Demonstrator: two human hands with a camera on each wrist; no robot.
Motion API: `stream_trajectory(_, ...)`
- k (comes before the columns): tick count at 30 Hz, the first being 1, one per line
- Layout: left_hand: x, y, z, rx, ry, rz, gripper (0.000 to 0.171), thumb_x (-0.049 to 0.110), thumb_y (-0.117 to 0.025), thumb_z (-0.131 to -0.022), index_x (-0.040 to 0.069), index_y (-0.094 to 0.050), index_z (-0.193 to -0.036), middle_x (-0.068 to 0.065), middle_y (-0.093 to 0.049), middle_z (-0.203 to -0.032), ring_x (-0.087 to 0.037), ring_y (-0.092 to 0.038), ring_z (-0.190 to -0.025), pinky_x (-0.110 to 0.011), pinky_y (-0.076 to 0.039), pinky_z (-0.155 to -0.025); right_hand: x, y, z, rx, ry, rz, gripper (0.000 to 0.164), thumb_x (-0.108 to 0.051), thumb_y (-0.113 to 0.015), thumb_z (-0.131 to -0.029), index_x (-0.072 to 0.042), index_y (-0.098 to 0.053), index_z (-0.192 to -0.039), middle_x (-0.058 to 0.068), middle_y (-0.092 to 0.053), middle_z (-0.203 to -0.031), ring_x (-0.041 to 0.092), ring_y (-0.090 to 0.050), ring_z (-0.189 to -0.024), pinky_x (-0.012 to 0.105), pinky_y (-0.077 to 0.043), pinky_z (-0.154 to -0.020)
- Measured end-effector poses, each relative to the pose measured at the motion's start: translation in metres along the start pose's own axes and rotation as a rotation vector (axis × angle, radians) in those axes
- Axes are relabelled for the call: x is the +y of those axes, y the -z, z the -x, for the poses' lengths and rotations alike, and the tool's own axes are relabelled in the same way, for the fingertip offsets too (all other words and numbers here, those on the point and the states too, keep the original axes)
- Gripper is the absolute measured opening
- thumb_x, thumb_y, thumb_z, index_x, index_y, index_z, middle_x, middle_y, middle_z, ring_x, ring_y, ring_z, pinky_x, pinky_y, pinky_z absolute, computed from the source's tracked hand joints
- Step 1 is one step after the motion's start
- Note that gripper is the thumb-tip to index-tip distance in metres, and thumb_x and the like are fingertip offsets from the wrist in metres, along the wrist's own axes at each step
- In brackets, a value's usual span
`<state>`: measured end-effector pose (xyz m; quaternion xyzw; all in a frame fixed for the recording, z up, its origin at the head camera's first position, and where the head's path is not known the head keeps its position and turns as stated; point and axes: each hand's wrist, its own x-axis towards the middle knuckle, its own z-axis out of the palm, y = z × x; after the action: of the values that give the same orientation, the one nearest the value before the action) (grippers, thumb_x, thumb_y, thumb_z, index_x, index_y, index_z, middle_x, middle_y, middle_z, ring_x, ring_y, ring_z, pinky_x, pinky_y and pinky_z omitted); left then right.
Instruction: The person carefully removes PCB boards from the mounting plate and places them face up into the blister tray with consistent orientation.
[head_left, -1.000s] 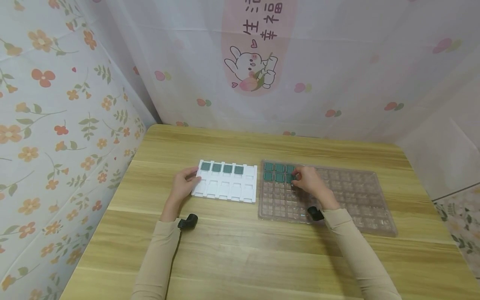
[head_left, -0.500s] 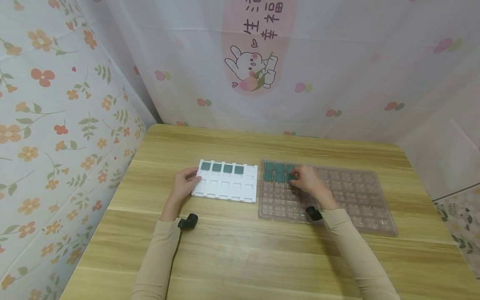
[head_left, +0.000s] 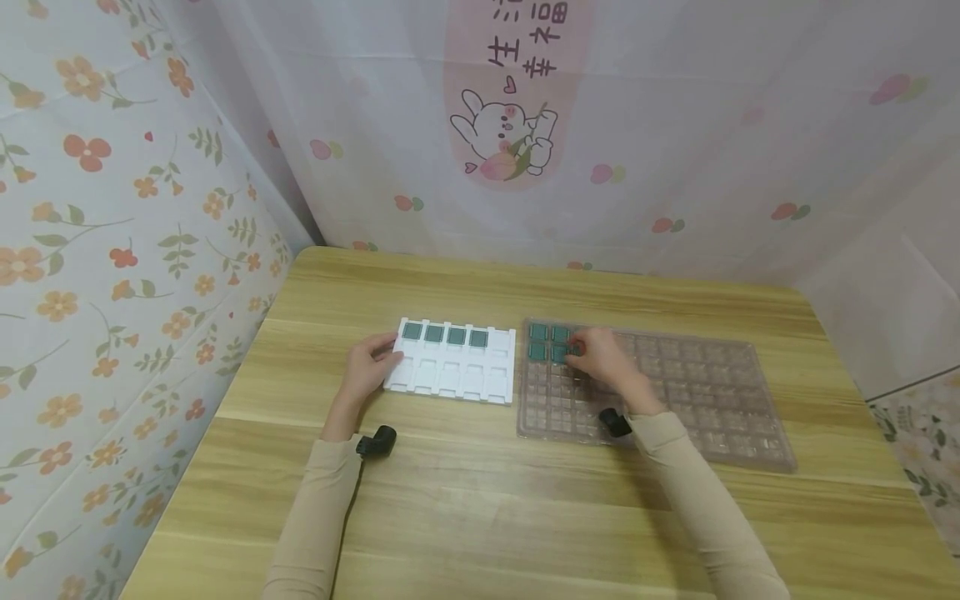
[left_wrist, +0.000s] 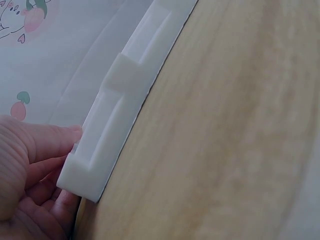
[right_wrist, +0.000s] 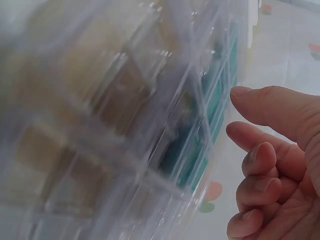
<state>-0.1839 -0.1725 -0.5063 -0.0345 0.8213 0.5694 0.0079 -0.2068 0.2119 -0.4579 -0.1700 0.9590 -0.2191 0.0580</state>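
My left hand (head_left: 366,367) grips the left edge of a white plastic tray (head_left: 448,383); in the left wrist view the thumb lies at the rim of the tray (left_wrist: 120,75), with fingers curled beneath. Green square chips (head_left: 456,337) fill several pockets of its far row. My right hand (head_left: 604,362) is over a clear brownish blister tray (head_left: 697,392), thumb and forefinger at the green chips (head_left: 538,352) in its far left corner. In the right wrist view the thumb and forefinger of the hand (right_wrist: 280,145) are apart, other fingers curled; I cannot tell whether they hold a chip.
Both trays lie side by side on a wood-grain table (head_left: 465,500), a narrow gap between them. Black wrist cameras (head_left: 377,442) sit on both wrists. A floral curtain (head_left: 112,250) hangs at the left, and a printed cloth (head_left: 675,150) rises behind the table.
My right hand has shifted slightly left over the blister tray, now covering most of the third column of chips. The left hand has stayed on the white tray.
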Motion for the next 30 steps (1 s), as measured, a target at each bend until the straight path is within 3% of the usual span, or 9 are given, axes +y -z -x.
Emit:
stream_trajectory(7, 0.000, 0.000, 0.000, 0.001, -0.007, 0.008, 0.039, -0.003, -0.062, -0.086, -0.010, -0.055, -0.123, -0.027, -0.052, -0.127, -0.036, -0.052, -0.116, -0.040, -0.046, -0.097, -0.010, -0.001, -0.006, 0.010, 0.034, -0.017, 0.023, -0.007, -0.071, -0.081, 0.007, -0.067, -0.099, 0.002, -0.049, -0.057, 0.012, -0.039, -0.050, 0.025, -0.035, -0.048)
stream_trajectory(15, 0.001, 0.000, 0.000, -0.009, -0.005, 0.018, 0.039, -0.001, -0.061, -0.087, -0.011, -0.053, -0.124, -0.029, -0.050, -0.127, -0.039, -0.051, -0.116, -0.043, -0.045, -0.098, -0.019, -0.005, -0.011, 0.023, 0.046, -0.029, 0.023, -0.009, -0.072, -0.079, 0.006, -0.068, -0.097, 0.000, -0.044, -0.053, 0.010, -0.033, -0.046, 0.023, -0.030, -0.046)
stream_trajectory(17, 0.013, 0.001, 0.005, -0.012, -0.008, 0.011, 0.039, -0.003, -0.060, -0.087, -0.014, -0.051, -0.124, -0.032, -0.049, -0.126, -0.041, -0.050, -0.116, -0.045, -0.044, -0.098, -0.021, -0.007, -0.013, 0.020, 0.047, -0.028, 0.024, -0.010, -0.072, -0.080, 0.005, -0.068, -0.099, 0.000, -0.044, -0.052, 0.010, -0.033, -0.046, 0.023, -0.029, -0.046)
stream_trajectory(20, 0.016, 0.001, 0.007, -0.013, -0.011, 0.019, 0.039, -0.004, -0.059, -0.087, -0.015, -0.050, -0.124, -0.033, -0.049, -0.126, -0.042, -0.050, -0.115, -0.045, -0.044, -0.098, -0.023, -0.008, -0.014, 0.007, 0.046, -0.036, 0.026, -0.009, -0.072, -0.080, 0.006, -0.067, -0.100, 0.001, -0.046, -0.055, 0.010, -0.035, -0.048, 0.022, -0.031, -0.046)
stream_trajectory(22, 0.016, 0.002, 0.007, -0.011, -0.015, 0.013, 0.039, -0.004, -0.060, -0.087, -0.014, -0.051, -0.123, -0.032, -0.050, -0.125, -0.041, -0.051, -0.115, -0.045, -0.045, -0.098, -0.026, -0.008, -0.015, -0.008, 0.040, -0.057, 0.026, -0.009, -0.071, -0.081, 0.007, -0.067, -0.101, 0.002, -0.047, -0.057, 0.011, -0.036, -0.049, 0.023, -0.032, -0.047)
stream_trajectory(24, 0.004, 0.000, 0.001, -0.006, -0.011, 0.021, 0.039, -0.002, -0.062, -0.086, -0.012, -0.053, -0.123, -0.030, -0.052, -0.125, -0.039, -0.052, -0.114, -0.042, -0.046, -0.097, -0.028, -0.009, -0.016, -0.016, 0.042, -0.067, 0.026, -0.008, -0.071, -0.081, 0.007, -0.066, -0.102, 0.003, -0.048, -0.059, 0.012, -0.037, -0.051, 0.023, -0.033, -0.047)
stream_trajectory(30, -0.001, 0.000, -0.001, 0.004, -0.014, 0.011, 0.039, -0.001, -0.062, -0.086, -0.010, -0.054, -0.123, -0.028, -0.053, -0.125, -0.038, -0.053, -0.114, -0.040, -0.047, -0.096, -0.034, -0.011, -0.020, -0.026, 0.042, -0.089, 0.024, -0.008, -0.070, -0.082, 0.007, -0.067, -0.101, 0.003, -0.050, -0.062, 0.012, -0.039, -0.053, 0.024, -0.035, -0.049)
